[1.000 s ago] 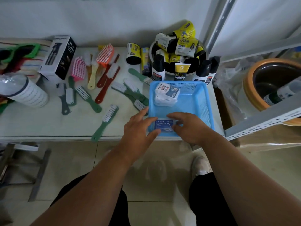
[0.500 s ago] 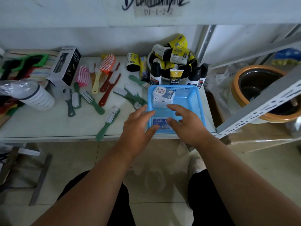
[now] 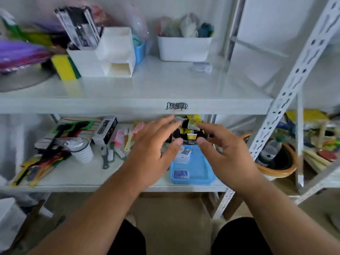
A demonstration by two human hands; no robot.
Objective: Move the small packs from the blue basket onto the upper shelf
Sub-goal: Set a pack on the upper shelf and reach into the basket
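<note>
The blue basket (image 3: 200, 169) sits on the lower shelf near its front edge. A small blue pack (image 3: 180, 174) lies flat at its near end, and a stack of white packs (image 3: 183, 155) stands at its far end. My left hand (image 3: 152, 150) and my right hand (image 3: 223, 153) hover above the basket, fingers spread, holding nothing. The upper shelf (image 3: 147, 85) runs across the middle of the view, and one small pack (image 3: 201, 66) lies on it at the right.
On the upper shelf stand white bins (image 3: 184, 48), white boxes (image 3: 110, 57), a yellow sponge (image 3: 64, 68) and purple items. The lower shelf holds brushes (image 3: 119, 142), a black box (image 3: 105, 130) and black-and-yellow tubes (image 3: 191, 129). A slanted white rack post (image 3: 287, 92) stands at right.
Both hands have lifted out of the basket and risen with fingers spread. The camera has tilted up, bringing the upper shelf into view. The blue pack stays in the basket.
</note>
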